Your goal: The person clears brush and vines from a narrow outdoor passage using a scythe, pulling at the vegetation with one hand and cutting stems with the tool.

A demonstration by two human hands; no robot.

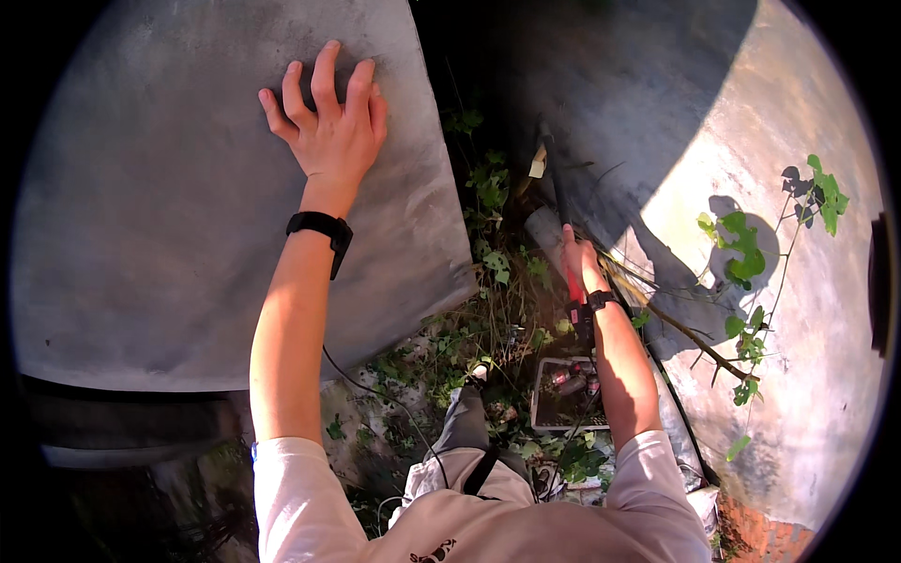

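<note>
Left hand (330, 139) is planted up in the upper left of the frame, palm down on a big grey slab (169, 235), fingers spread and a bit bent, not gripping anything. There's a black wristband (322, 228) on that arm. Right hand (580, 261) is right of center with its fingers closed around a long tool (560, 188), dark shaft pointing toward the top of the frame, with some red and black showing down by the wrist. The far end sits in shadow near the upper middle, so can't really tell what kind of head it's got. A small pale yellowish piece (538, 161) is just beside the shaft, and a grey pipe-like thing (544, 230) lies just left of the right hand. A bare branch (690, 333) slants from near that hand toward the right side, where a leafy vine (751, 347) runs up in front of a curved-looking pale wall (798, 413), half sunlit. Down in the lower middle, just left of the right forearm, there's a shallow tray (535, 399) with some reddish bits in it, sitting among weeds. Bit of orange brick (760, 537) shows at lower right too.
</note>
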